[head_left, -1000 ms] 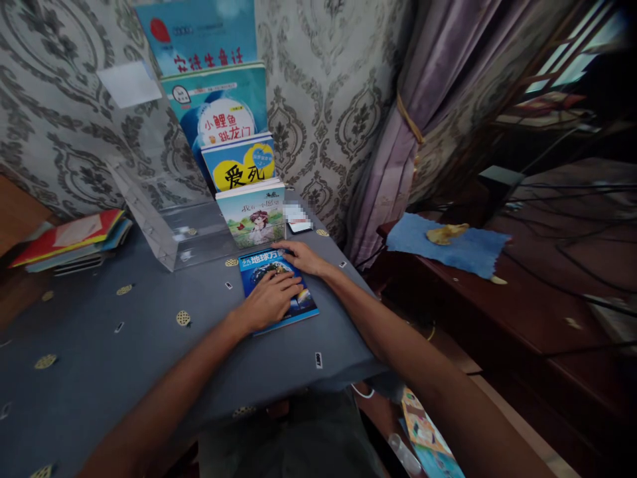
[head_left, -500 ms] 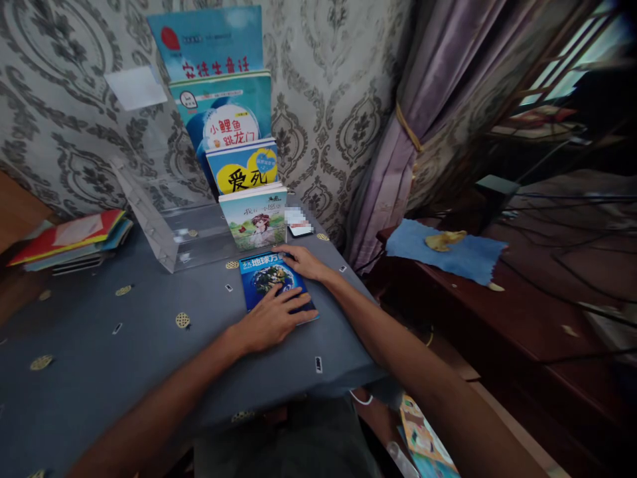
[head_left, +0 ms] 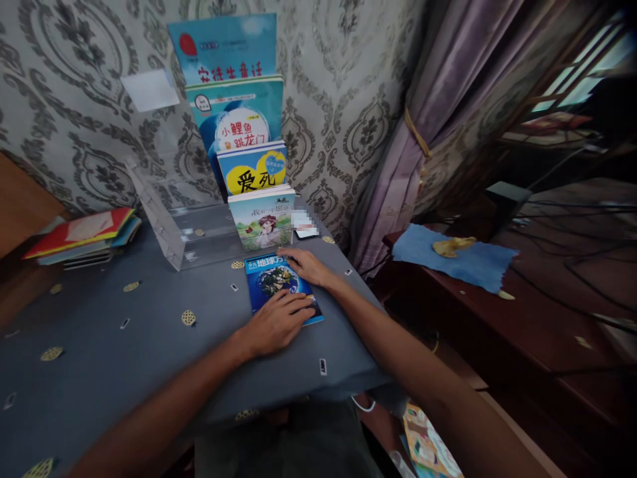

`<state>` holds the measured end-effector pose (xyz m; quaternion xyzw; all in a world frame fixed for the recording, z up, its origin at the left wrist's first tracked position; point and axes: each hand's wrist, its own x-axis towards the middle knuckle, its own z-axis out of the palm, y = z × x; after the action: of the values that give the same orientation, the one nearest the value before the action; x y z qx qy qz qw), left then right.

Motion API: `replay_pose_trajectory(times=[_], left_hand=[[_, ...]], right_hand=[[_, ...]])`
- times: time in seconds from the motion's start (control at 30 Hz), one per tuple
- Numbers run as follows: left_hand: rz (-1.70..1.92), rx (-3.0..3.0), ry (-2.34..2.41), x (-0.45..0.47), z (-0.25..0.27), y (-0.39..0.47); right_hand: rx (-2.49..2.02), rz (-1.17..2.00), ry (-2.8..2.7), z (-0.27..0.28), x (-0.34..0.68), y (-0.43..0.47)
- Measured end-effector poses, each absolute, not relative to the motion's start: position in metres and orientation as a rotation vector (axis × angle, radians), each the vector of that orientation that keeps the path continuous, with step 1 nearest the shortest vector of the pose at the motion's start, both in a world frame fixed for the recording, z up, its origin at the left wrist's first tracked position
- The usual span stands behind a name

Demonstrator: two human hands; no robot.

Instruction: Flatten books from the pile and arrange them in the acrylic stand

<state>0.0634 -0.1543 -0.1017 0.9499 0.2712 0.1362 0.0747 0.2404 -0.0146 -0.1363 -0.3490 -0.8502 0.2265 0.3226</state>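
Observation:
A blue book with a globe on its cover lies on the grey tablecloth. My left hand rests flat over its lower part, fingers stretched out and close together. At the upper right corner of the book, my right hand touches the cover with its fingers extended and slightly bent. Just behind stands a clear plastic rack. In its right side several books are stepped upright, the front one a pale green book with a drawn figure.
A stack of folders and books lies at the table's left. Behind the rack's right side is a partly blurred white card or phone. To the right, a dark red wooden surface bears a blue cloth and cables. A purple curtain hangs beside the wall.
The left hand's fingers have drawn closer together and slid slightly down the cover, showing more of the globe. The right hand stays at the book's corner. The view has shifted a little left.

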Motion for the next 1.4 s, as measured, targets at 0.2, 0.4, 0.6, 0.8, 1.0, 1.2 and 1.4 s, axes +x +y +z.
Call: replay_pose_trajectory(times=[0.2,0.4,0.6,0.8,1.0,1.2,1.4], left_hand=[[0.792,2.642,1.001,0.053,-0.106,-0.137],[0.754,2.604,1.508,0.018,-0.115,-0.103],[0.733,2.574,1.722,0.004,-0.122,-0.092],[0.678,2.576,1.741,0.007,-0.124,-0.094],[0.649,2.593,1.747,0.005,-0.122,-0.095],[0.606,2.591,1.759,0.007,-0.12,-0.096],[0.561,2.551,1.857,0.011,-0.116,-0.099]], right_hand=[[-0.882,0.472,-2.318,-0.135,0.238,-0.021],[-0.979,0.383,-2.368,-0.132,0.236,-0.027],[-1.022,0.225,-2.412,-0.121,0.229,-0.041],[-0.814,0.207,-2.55,-0.117,0.196,-0.078],[-0.882,0.264,-2.589,-0.115,0.186,-0.093],[-1.029,0.228,-2.555,-0.112,0.193,-0.084],[-1.393,0.168,-2.454,-0.106,0.203,-0.075]])
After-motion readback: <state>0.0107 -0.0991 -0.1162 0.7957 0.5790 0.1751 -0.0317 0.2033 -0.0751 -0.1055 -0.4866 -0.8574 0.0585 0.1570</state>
